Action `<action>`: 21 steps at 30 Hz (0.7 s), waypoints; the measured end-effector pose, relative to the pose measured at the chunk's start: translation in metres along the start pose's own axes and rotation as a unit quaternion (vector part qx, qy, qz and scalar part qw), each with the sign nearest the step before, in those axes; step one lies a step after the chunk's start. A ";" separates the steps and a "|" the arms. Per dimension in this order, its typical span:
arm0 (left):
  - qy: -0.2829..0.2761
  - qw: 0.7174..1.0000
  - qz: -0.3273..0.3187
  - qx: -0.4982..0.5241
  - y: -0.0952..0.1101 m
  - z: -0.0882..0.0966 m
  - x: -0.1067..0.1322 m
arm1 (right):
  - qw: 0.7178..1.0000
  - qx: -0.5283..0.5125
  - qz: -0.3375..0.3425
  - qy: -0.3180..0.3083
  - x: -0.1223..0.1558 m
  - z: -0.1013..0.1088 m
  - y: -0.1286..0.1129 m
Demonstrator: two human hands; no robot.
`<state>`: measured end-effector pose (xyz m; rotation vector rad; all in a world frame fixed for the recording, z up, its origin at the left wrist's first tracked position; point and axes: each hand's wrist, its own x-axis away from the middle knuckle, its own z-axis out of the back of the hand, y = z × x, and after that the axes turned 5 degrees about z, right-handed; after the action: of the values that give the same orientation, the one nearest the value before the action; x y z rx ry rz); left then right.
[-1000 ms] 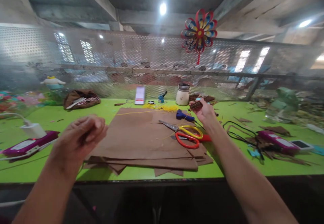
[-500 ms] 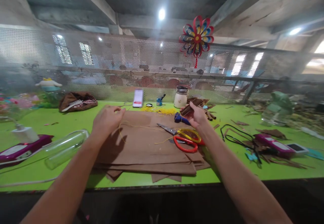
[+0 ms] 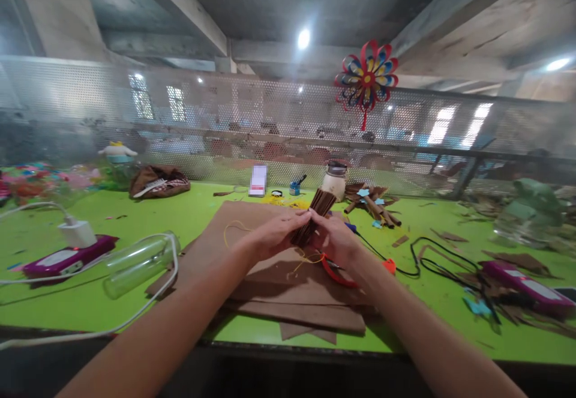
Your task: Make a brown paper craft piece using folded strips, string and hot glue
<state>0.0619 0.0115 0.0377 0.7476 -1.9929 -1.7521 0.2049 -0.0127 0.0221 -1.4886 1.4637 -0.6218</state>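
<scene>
Near edge: a stack of brown paper sheets (image 3: pixel 288 311) lies flat on the green table (image 3: pixel 135 218), with offcuts poking out beneath it. Both hands meet just above the stack.

Judgement on the hold: it should go best with the strip ends level and the squeeze placed low, so the top does not splay. The loose string should stay clear of the red scissors (image 3: pixel 335 275), which are half hidden under the right wrist.

Grip: the left hand (image 3: pixel 270 237) closes in from the left, fingertips pressed to the side of the bundle of brown strips (image 3: pixel 314 215). The right hand (image 3: pixel 336 243) wraps the bundle's lower end, fingers curled tight around it. Neither hand shows a gap. The bundle is clear of the sheets and tilted, its upper end pointing up and away toward the jar (image 3: pixel 335 182).

A yellow string (image 3: pixel 231 228) loops on the sheets by the left wrist and runs under the hands. Cannot tell whether a finger pinches it.

To the left, a clear bottle (image 3: pixel 139 263) lies on its side with a white cable (image 3: pixel 173 266) draped over it. Farther off, a pile of brown rolls (image 3: pixel 373 205) sits just right of the jar. Beyond that are the mesh screen (image 3: pixel 202 122) and a pinwheel (image 3: pixel 366 80) hung above.
</scene>
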 end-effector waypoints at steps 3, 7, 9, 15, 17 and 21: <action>-0.039 0.999 0.035 0.014 -0.006 0.002 0.007 | 0.999 0.016 -0.020 -0.035 0.004 -0.004 0.004; -0.044 0.999 0.018 0.001 -0.009 0.007 0.014 | 0.990 0.060 0.014 -0.131 0.005 -0.005 0.003; -0.038 0.999 0.004 -0.015 -0.010 0.011 0.016 | 0.983 0.098 0.029 -0.152 0.005 -0.004 0.002; -0.110 0.993 0.032 -0.012 -0.009 0.009 0.020 | 0.956 0.256 0.058 -0.129 0.005 0.000 -0.007; -0.121 0.992 0.033 0.019 -0.009 0.006 0.019 | 0.957 0.250 0.045 -0.139 0.005 0.002 -0.007; -0.132 0.986 0.068 0.080 -0.013 0.005 0.014 | 0.974 0.196 0.001 -0.115 0.002 0.010 0.001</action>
<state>0.0500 0.0058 0.0230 0.4321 -2.3222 -1.6991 0.2130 -0.0123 0.0159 -1.2037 1.0891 -0.6690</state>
